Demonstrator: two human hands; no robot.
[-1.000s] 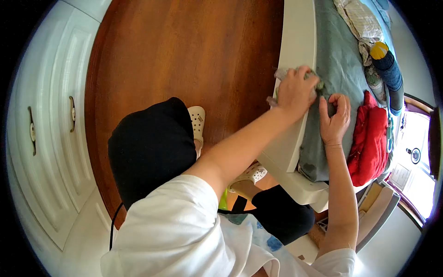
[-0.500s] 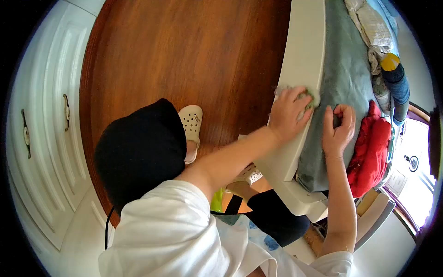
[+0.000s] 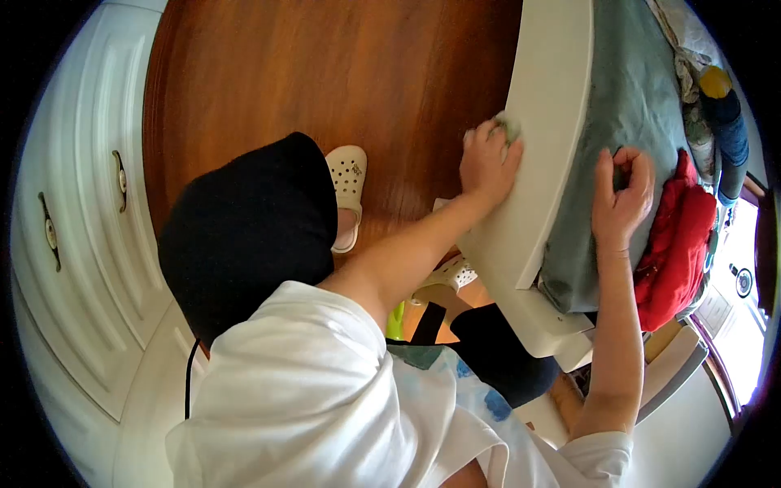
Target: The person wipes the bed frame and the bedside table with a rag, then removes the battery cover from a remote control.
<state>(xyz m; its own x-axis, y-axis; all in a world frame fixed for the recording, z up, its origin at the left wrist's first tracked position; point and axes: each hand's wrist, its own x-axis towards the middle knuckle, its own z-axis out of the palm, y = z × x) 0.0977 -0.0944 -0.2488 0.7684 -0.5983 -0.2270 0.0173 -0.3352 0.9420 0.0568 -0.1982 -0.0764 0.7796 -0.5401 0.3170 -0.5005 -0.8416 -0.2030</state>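
Note:
My left hand (image 3: 490, 167) is closed around a small grey-green cloth (image 3: 508, 126), blurred at the fingertips and mostly hidden by the hand. It is at the outer edge of the white bed frame (image 3: 549, 138), on the side facing the floor. To the right, my right hand (image 3: 625, 191) hovers over or rests on the grey-green bedding (image 3: 630, 89). Its fingers are loosely curled with the thumb apart, and nothing clear shows in it. A folded red cloth (image 3: 674, 252) lies just beyond that hand.
Further right are a rolled blue bundle with a yellow end (image 3: 728, 130) and pale crumpled fabric (image 3: 691, 37). White cabinet doors (image 3: 89, 211) line the left side. My black-clothed knee (image 3: 252, 228) and cream clog (image 3: 348, 191) are over the brown wooden floor (image 3: 325, 65).
With the cloth, my left hand has moved left across the white frame from the bedding side to the outer edge. My right hand's fingers have curled more. The view has shifted slightly.

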